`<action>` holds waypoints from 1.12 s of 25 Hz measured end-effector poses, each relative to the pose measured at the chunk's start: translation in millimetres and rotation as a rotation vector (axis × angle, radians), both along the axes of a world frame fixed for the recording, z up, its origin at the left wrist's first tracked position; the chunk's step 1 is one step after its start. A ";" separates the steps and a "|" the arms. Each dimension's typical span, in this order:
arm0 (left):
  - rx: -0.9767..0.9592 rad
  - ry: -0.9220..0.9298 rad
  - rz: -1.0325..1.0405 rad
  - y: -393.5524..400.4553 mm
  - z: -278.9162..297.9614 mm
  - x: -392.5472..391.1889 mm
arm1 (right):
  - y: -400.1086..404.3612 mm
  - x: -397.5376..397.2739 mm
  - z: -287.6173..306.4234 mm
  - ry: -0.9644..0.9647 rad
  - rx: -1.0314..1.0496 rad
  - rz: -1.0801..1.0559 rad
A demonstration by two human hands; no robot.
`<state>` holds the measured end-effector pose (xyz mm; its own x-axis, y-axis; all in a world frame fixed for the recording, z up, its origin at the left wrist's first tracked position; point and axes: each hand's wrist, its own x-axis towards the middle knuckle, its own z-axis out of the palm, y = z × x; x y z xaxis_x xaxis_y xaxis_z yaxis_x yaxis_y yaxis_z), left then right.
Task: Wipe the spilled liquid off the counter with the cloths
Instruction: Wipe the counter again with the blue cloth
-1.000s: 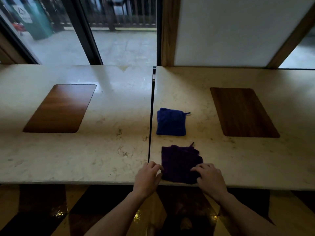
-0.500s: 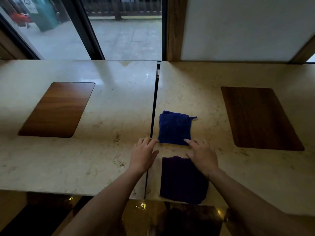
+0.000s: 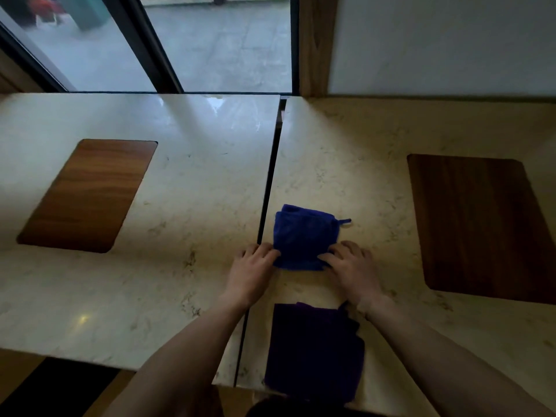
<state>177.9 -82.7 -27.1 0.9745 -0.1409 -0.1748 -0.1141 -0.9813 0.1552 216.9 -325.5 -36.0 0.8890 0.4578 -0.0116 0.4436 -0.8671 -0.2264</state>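
A: We're looking down on the desk [image 3: 346, 152], two pale marble slabs side by side with a dark seam [image 3: 267, 188] running away from us between them. A brown wooden panel [image 3: 87, 194] sits in the left slab, a darker wooden panel [image 3: 478, 224] in the right one.

B: And we've got two cloths, both on the right slab, just beside that seam. The dark purple cloth [image 3: 313, 347] lies nearest us, folded, its near edge at the lip of the desk.

A: Beyond it sits the blue cloth [image 3: 305, 234], folded square, with a small loop poking out at its far right corner. A strip of bare marble separates the two cloths.

B: Now the hands. Our left hand [image 3: 252, 266] is at the blue cloth's near left corner, fingertips touching the fabric, the palm lying across the seam.

A: Our right hand [image 3: 352, 266] mirrors it at the near right corner, fingers curled onto the edge of the cloth. So the blue cloth lies between the two hands and a little beyond them.

B: Is either hand pinching it? We can't tell whether the fingers have closed on fabric or merely press on it. Both hands look loosely curled, not spread wide.

A: The purple cloth lies between our forearms, apart from the left one; the right wrist passes over its far right corner.

B: And the spill? We can't make out any liquid on this marble, only its darker veining.
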 end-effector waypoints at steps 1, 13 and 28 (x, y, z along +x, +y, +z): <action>-0.015 -0.010 0.017 -1.5 1.4 2.5 | 2.2 3.3 2.8 0.002 0.038 -0.025; -0.288 -0.441 0.096 14.7 142.8 52.0 | 40.3 53.1 139.6 -0.132 0.459 -0.181; -0.219 -0.412 0.179 157.8 148.0 -26.3 | 170.5 -4.2 150.7 -0.226 0.366 -0.033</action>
